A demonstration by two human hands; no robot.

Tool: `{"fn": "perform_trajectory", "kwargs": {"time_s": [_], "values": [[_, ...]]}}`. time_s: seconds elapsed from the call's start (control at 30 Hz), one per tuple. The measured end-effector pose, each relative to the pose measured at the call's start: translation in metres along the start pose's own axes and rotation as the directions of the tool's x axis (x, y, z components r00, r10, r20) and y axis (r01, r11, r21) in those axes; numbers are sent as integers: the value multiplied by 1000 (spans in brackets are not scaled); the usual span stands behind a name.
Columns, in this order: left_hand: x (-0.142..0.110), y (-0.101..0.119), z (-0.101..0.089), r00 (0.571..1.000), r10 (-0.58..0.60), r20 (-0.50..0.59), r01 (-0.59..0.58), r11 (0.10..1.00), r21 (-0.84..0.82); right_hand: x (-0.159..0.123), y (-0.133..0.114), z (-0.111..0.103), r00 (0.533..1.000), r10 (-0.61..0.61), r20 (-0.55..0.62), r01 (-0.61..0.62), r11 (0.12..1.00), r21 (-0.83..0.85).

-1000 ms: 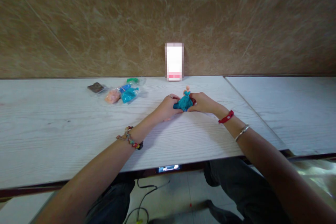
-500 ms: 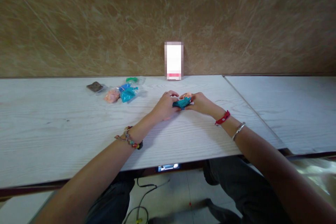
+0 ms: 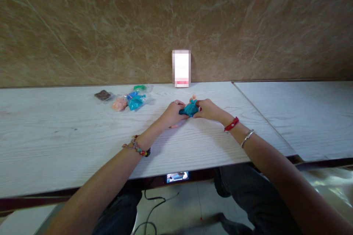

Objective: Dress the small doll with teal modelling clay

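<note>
Between my two hands is a small teal clay figure (image 3: 191, 108) with a peach-coloured lump at its top and a darker teal end on the left. My left hand (image 3: 175, 113) grips the dark end, thumb and fingers closed around it. On the other side, my right hand (image 3: 208, 109) pinches the figure's right edge, where a little red and white shows. Part of the figure is hidden by the fingers. A small peach piece (image 3: 173, 126) seems to lie just under my left hand, though it could be a fingertip.
Left of my hands lie small plastic bags of soft material: brown (image 3: 103, 95), peach (image 3: 120, 104), light blue (image 3: 136, 102), darker blue (image 3: 132, 95) and green (image 3: 139, 87). A blurred-out phone-like screen (image 3: 181, 68) leans on the marbled wall. Another lit screen (image 3: 177, 177) sits below the white table's (image 3: 82, 154) front edge.
The clay figure has turned in my fingers, so more of its teal body and its peach top now show. Both hands keep their hold. The camera view has shifted slightly.
</note>
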State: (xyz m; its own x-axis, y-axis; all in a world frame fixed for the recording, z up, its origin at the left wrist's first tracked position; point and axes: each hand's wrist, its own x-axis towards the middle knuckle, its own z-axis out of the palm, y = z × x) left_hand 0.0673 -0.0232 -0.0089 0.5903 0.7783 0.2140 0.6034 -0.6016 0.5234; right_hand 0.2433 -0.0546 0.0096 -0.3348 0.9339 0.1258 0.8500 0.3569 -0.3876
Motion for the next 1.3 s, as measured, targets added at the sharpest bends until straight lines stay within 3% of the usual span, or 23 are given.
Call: {"fn": "perform_trajectory", "kwargs": {"time_s": [0.33,0.47,0.63,0.83,1.0,1.07,1.23,1.3], "values": [[0,-6,0,999,-6,-48,1,995,-95,1,12,-7,994,-73,-82,94,952,292],[0,-6,-2,995,-19,-99,6,993,-121,2,12,-8,990,-72,-119,115,902,416],[-2,0,-7,972,42,-229,-74,988,-133,3,10,-9,980,-33,-195,132,846,517],[-5,7,-8,911,6,-413,-70,988,-140,2,2,-7,940,-39,-340,181,900,396],[-8,12,-10,950,-75,-303,-69,897,-437,-1,-4,-8,956,-128,-264,222,904,366],[-10,15,-15,946,-93,-310,-86,852,-516,-3,-5,-10,951,-141,-274,230,916,328],[-14,17,-25,910,-122,-396,-103,859,-501,-6,-10,-13,860,-141,-490,172,985,18],[-13,14,-25,923,-137,-359,-59,873,-485,-6,-13,-12,881,-164,-444,132,986,-102]]}}
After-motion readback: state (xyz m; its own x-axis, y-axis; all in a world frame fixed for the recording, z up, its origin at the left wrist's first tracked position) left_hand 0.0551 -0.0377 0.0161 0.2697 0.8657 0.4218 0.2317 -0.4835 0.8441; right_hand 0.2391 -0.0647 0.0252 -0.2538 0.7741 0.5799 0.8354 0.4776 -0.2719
